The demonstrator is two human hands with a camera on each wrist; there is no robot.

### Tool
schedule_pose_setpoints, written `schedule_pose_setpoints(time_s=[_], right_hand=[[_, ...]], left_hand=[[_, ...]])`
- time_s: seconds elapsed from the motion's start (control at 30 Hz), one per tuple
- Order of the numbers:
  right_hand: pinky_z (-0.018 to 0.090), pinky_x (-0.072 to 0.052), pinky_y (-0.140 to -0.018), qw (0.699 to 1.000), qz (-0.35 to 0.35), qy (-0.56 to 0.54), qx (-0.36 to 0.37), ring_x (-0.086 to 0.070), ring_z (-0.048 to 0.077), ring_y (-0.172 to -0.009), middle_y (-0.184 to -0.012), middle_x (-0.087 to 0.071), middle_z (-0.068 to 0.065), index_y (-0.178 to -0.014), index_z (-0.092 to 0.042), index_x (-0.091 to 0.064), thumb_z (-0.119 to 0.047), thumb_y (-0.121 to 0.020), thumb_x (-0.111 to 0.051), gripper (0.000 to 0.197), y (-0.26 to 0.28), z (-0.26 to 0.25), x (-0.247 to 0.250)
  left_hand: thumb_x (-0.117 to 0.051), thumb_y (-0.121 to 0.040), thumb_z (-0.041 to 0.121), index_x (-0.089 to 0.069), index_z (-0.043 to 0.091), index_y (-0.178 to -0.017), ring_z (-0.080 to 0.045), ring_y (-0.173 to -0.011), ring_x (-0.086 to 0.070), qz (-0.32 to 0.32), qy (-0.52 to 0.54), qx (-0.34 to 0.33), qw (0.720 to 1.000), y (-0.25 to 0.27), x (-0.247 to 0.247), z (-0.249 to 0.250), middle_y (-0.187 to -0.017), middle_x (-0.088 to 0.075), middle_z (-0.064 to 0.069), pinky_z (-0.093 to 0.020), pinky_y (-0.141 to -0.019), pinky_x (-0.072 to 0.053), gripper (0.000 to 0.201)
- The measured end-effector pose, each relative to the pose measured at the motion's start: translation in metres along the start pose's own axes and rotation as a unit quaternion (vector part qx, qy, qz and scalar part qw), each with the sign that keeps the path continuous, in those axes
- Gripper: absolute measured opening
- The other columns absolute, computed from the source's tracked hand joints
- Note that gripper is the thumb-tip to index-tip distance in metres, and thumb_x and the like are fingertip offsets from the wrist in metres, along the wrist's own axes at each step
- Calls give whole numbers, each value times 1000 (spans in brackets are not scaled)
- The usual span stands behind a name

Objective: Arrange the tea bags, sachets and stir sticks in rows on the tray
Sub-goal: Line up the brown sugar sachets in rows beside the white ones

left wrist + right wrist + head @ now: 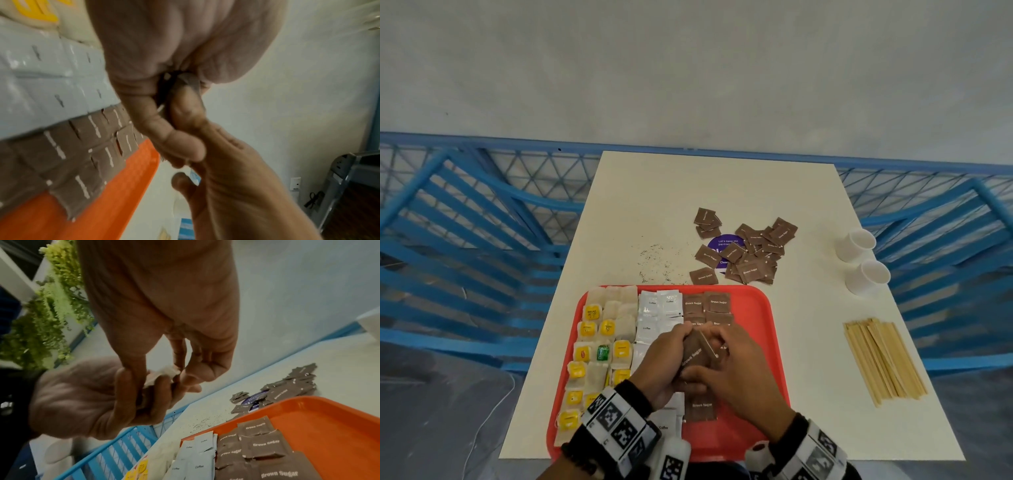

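Head view: over the red tray [763, 308], the left hand [664, 359] curls round a stack of brown sugar sachets [697, 356] while the right hand [736, 373] pinches at its edge. Tea bags [599, 342], white coffee sachets [659, 305] and brown rows [709, 305] fill the tray; loose brown sachets [753, 250] lie at 12 o'clock, stir sticks [883, 359] at 3, 2 cups [859, 260] at 2. Left wrist view: both thumbs press the stack [185, 82]. Right wrist view: fingertips [197, 374] pinch its top.
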State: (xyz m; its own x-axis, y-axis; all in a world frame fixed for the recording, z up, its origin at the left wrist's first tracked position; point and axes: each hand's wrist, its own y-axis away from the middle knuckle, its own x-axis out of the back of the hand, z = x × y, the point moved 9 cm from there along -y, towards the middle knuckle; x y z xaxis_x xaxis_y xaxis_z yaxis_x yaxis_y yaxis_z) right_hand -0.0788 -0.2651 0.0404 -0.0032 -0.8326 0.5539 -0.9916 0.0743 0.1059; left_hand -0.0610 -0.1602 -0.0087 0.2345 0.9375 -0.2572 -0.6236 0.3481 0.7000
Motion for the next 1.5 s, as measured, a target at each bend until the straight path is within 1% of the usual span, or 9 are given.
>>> schedule_pose_setpoints(time_s=[0.1,0.2,0.3,0.5,0.63,1.03,1.2,1.33,1.5], right_hand=[[21,-46,-82,998,11,60,5,-53,0,-93,-101,-56,-16,-102,-35,-64,-33,-67,-80,38,0,2,-3],[11,-41,-67,998,13,34,46,-56,-1,-75,-76,-59,-21,-82,-29,-67,-16,-84,-72,14,-2,-6,6],[12,-39,-58,999,27,-45,-5,-55,0,-56,-59,-60,-10,-65,-27,-64,-15,-95,-63,32,-7,12,27],[25,-55,-59,954,-2,-259,-154,-69,21,-65,-75,-74,12,-93,-6,-73,-17,-94,-65,14,2,43,23],[16,-46,-53,957,17,-250,-148,-63,6,-58,-71,-73,0,-90,-10,-75,-19,-92,-68,12,4,50,27],[14,-47,-57,964,-43,-130,-230,-60,3,-55,-65,-71,0,-83,-12,-77,-12,-81,-79,3,23,116,20],[22,-52,-63,953,-83,-59,-286,-62,7,-56,-61,-71,-3,-71,-15,-75,-13,-77,-82,10,43,168,-8],[15,-49,-52,949,-48,-58,-305,-59,9,-49,-55,-67,1,-74,-4,-72,-13,-78,-81,13,43,180,-12],[14,-46,-56,956,-26,-12,-292,-59,2,-48,-52,-67,-3,-65,-13,-68,-19,-77,-82,19,39,182,-14]], left_hand=[[-42,-103,27,-68,10,-94,-18,-57,-70,18,24,11,999,1,-2,-5,-70,-73,-8,-37,-53,-59,32],[-42,-104,24,-68,4,-97,-21,-62,-71,9,39,10,999,0,-1,-6,-74,-72,-15,-45,-68,-61,33],[-42,-106,34,-70,3,-100,-26,-68,-69,-9,18,-26,999,-1,3,2,-75,-69,-17,-36,-58,-59,42],[-64,-96,25,-65,13,-87,-20,-57,-65,-5,-126,-151,980,5,9,23,-61,-64,-2,-26,-45,-49,15],[-57,-100,29,-67,11,-89,-25,-60,-69,-35,-181,-155,971,6,4,23,-64,-68,-7,-27,-44,-51,23],[-56,-100,31,-71,6,-90,-28,-58,-67,14,-209,-126,970,-15,31,-8,-67,-66,-13,-29,-47,-49,31],[-57,-100,29,-72,5,-97,-23,-53,-66,-119,-410,-37,903,-20,34,-55,-76,-73,-16,-27,-41,-49,27],[-59,-97,30,-72,37,-105,-15,-63,-71,-182,-549,-26,816,-25,27,-80,-88,-77,1,-33,-58,-60,16],[-54,-99,21,-70,30,-112,-8,-45,-60,-200,-559,2,805,-28,12,-93,-72,-71,0,-20,-42,-48,23]])
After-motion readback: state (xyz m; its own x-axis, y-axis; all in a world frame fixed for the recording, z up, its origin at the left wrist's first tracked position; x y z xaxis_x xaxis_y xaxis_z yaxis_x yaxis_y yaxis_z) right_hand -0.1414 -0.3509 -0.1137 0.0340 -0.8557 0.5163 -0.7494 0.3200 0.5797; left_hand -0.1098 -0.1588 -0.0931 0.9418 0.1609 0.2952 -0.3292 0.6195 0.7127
